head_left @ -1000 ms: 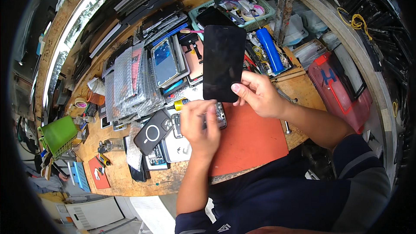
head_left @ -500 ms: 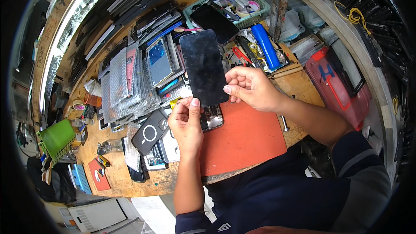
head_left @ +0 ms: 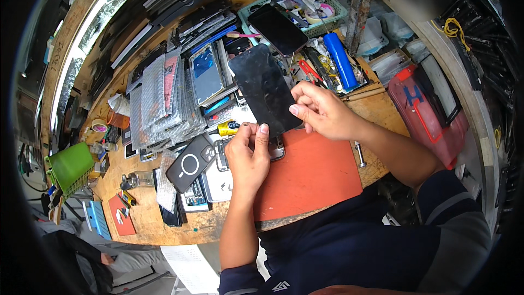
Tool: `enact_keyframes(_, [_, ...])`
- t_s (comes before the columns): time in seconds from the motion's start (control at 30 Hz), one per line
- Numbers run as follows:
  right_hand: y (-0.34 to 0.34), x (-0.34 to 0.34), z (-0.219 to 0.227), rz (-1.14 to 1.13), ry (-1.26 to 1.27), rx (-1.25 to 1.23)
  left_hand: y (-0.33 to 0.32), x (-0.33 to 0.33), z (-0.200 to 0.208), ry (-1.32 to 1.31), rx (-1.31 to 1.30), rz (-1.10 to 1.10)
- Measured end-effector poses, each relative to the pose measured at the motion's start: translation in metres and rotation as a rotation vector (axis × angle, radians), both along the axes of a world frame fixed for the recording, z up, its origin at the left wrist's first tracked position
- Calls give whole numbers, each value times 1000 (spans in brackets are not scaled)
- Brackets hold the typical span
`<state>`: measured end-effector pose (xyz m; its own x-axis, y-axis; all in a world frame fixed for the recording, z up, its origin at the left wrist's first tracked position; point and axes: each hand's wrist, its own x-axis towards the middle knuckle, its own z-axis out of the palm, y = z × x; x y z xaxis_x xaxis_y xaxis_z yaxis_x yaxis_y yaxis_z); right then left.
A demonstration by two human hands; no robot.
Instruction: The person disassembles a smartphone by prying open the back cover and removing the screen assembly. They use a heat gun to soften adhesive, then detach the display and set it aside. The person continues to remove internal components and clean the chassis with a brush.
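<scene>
Tilted up over the orange mat (head_left: 314,177) is a dark phone screen (head_left: 265,90), with smudges across its glossy face. My left hand (head_left: 248,158) pinches its lower left corner between thumb and fingers. At the lower right edge, my right hand (head_left: 322,113) has its thumb and bent fingers closed on the screen. Under the screen, an opened phone body (head_left: 278,149) lies on the mat, mostly hidden by the screen and my left hand. A yellow-and-black tube (head_left: 228,127) lies just beyond my left hand.
Left of my hands are a black phone case (head_left: 189,163) with a white ring and a stack of bubble-wrapped panels (head_left: 155,101). Behind stand a green basket (head_left: 337,15) of parts and a blue cylinder (head_left: 339,61). A metal screwdriver (head_left: 360,154) lies right of the mat.
The screen's top has swung slightly left, its lower end right. Both hands have shifted a little right with it. At the lower left, part of another person has come into view.
</scene>
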<state>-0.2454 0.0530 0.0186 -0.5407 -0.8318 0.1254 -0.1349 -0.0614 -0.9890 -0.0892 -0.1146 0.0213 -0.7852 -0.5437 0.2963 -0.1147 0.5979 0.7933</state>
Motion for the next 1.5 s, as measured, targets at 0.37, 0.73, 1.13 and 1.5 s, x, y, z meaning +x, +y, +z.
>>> enact_keyframes(0.37, [-7,2,-14,-71,-53,-240,-16,3,-28,155,51,82])
enact_keyframes(0.73, [44,0,42,-777,695,-658,-11,-8,-13,294,56,34])
enact_keyframes(1.13, [96,-63,186,-1229,329,-519,-32,-5,2,545,111,12])
enact_keyframes(1.5, [86,128,-34,-541,190,-38,-38,75,163,772,-69,-369])
